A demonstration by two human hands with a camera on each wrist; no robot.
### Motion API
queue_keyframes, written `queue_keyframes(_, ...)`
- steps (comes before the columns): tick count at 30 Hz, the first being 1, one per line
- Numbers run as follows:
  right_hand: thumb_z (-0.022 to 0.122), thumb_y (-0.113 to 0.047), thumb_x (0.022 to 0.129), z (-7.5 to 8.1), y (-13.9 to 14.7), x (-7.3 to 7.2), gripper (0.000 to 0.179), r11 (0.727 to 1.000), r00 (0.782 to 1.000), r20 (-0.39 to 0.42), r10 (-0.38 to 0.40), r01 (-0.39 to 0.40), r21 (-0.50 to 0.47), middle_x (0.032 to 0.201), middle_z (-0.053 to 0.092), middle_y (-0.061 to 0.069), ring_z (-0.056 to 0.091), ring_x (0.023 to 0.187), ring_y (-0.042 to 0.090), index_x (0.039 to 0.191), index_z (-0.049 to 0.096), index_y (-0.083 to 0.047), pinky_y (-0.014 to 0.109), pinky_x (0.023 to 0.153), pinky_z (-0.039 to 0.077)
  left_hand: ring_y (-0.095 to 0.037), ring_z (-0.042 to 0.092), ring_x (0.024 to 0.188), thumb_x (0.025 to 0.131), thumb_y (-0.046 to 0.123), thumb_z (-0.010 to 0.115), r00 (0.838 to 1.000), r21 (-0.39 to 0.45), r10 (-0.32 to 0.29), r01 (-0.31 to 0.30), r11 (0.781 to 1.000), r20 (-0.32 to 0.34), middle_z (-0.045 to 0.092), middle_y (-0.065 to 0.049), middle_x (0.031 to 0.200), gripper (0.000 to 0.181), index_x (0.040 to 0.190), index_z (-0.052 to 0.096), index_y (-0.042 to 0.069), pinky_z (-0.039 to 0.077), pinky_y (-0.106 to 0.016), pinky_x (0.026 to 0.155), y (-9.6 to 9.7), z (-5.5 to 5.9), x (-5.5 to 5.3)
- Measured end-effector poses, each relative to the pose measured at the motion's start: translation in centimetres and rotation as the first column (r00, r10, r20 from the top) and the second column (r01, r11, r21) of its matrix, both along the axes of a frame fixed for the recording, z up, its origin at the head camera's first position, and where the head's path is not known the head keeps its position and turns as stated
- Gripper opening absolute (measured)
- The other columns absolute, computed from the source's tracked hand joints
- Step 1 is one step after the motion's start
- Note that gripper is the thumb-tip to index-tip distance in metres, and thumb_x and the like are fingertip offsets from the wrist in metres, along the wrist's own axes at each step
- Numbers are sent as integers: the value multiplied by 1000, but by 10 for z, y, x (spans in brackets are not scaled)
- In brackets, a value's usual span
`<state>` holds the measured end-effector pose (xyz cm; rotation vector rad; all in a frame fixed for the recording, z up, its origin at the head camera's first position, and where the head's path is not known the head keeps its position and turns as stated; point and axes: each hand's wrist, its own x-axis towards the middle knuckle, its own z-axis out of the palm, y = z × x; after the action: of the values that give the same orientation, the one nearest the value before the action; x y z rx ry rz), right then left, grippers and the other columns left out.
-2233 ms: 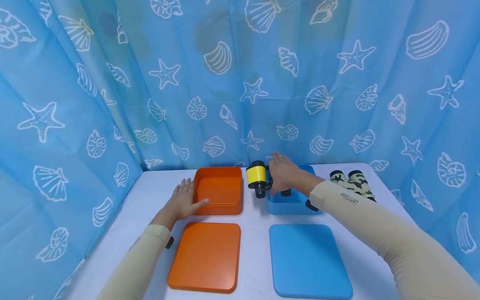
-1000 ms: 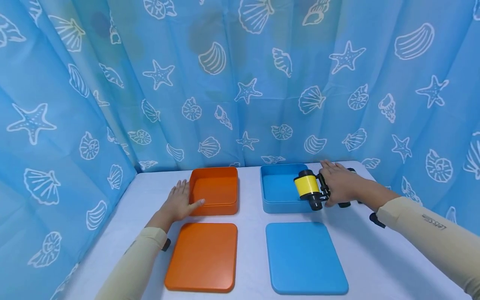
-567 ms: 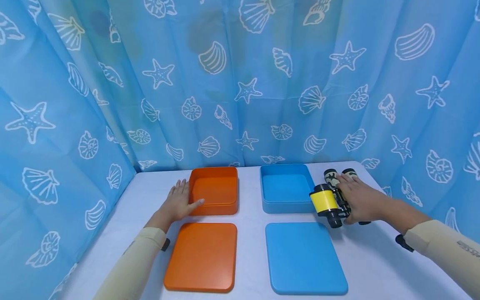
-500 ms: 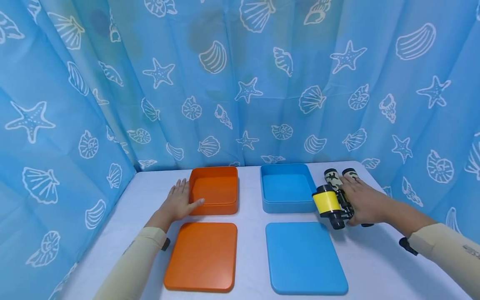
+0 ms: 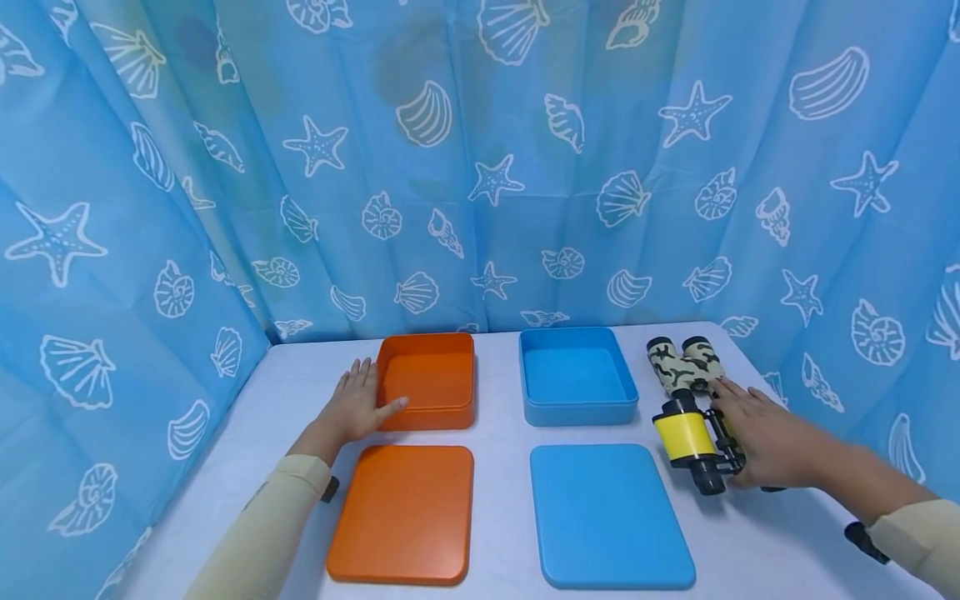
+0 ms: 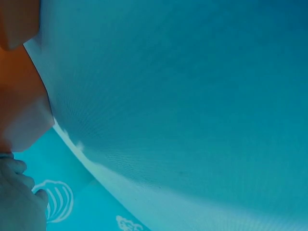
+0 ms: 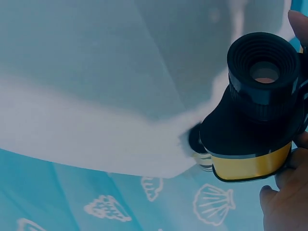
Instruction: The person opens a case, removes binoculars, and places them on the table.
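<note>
Over the table's right side, my right hand (image 5: 772, 437) grips yellow-and-black binoculars (image 5: 686, 436) from above, covering their right barrel. Up close in the right wrist view, one black eyepiece of these binoculars (image 7: 263, 77) faces the camera, with fingers at the frame's right edge. Just behind them lie camouflage-patterned binoculars (image 5: 678, 367). My left hand (image 5: 352, 408) rests against the left side of an orange box (image 5: 435, 419), fingers straight and thumb along its front rim. The left wrist view catches part of this hand (image 6: 19, 202) at its lower left corner.
A lidless blue box (image 5: 581, 414) stands right of the orange one, nothing inside either. In front lie a flat orange lid (image 5: 405, 512) and a flat blue lid (image 5: 611, 517) on the white table (image 5: 506, 500). A shell-patterned blue curtain (image 5: 487, 242) encloses the back and sides.
My right hand has carried the yellow-and-black binoculars from over the blue box rightward, then toward me, uncovering the camouflage binoculars. My left hand has stayed at the orange box.
</note>
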<state>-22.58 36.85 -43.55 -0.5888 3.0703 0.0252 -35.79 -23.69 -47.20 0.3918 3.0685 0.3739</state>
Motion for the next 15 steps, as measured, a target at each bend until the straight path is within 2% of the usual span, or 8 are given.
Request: queue_keyframes(15, 84, -67, 45, -16, 13, 31, 118, 995, 995, 66, -79, 83, -57, 150, 28, 30, 30, 131, 53, 135, 47, -1, 69, 101, 27, -44, 1, 144, 88, 71, 46, 1000, 10, 1, -1, 1000, 4, 8, -25, 159, 108, 153, 9, -6, 4, -59, 114, 0, 3, 3)
